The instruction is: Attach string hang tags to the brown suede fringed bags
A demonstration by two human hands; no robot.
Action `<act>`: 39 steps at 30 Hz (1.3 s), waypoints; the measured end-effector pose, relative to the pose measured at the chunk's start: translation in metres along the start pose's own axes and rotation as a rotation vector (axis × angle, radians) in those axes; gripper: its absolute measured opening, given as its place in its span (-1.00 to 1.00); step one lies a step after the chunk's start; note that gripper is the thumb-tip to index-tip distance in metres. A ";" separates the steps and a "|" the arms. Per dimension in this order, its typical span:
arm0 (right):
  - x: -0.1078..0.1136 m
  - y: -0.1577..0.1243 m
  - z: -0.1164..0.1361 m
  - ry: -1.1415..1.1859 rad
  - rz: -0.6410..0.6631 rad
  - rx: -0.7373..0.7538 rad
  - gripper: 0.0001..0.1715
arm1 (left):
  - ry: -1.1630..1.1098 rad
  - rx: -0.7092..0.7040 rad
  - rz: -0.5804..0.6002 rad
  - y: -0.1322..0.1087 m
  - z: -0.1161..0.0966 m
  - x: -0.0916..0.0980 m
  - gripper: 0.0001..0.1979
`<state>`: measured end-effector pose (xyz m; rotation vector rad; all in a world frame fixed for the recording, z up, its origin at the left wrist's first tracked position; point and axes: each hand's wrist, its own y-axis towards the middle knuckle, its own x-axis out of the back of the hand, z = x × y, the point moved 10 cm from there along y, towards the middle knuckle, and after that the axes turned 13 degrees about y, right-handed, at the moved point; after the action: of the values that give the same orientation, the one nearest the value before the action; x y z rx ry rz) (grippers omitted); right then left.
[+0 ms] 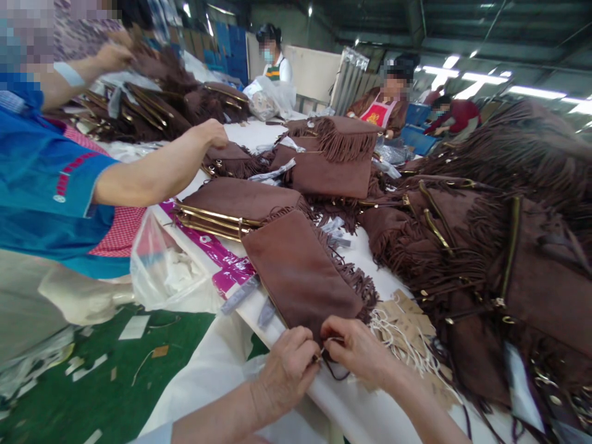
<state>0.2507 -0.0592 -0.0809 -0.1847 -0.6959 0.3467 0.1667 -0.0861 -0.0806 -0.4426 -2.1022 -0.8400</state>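
Note:
A brown fringed bag [300, 268] lies flat on the white table, with its fringe along the right side. At its near corner, my left hand [289, 367] is closed, and a small brass-coloured bit shows at its fingertips. Close beside it, my right hand [356, 346] pinches at the same corner; what sits between its fingers is too small to make out. Below the fingers hangs a thin dark cord [337, 372]. To the right of my right hand lie brown cardboard tags [401, 327] with white strings [409, 348].
Brown fringed bags are heaped on the right [546, 265], and more lie beyond [330, 163]. A co-worker's arm [157, 163] reaches over the table from the left. A clear plastic bag [171, 271] hangs at the table's edge. Scraps litter the green floor [161, 370]. Several people work farther back.

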 end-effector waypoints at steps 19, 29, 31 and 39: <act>-0.025 -0.032 -0.004 -0.130 -0.160 0.198 -0.88 | 0.016 -0.025 0.072 0.002 0.001 -0.005 -0.91; -0.030 -0.035 -0.006 -0.087 -0.148 0.228 -0.87 | -0.023 -0.002 0.135 0.003 0.004 -0.007 -0.96; -0.029 -0.036 -0.011 -0.021 -0.118 0.181 -0.87 | -0.023 -0.006 0.129 0.003 0.004 -0.006 -0.95; -0.023 -0.040 -0.014 0.292 -0.054 0.052 -0.78 | 0.045 -0.022 0.112 0.002 0.001 -0.006 -0.85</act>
<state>0.2538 -0.1053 -0.0937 -0.1633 -0.4026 0.2789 0.1713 -0.0842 -0.0850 -0.5432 -2.0086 -0.8015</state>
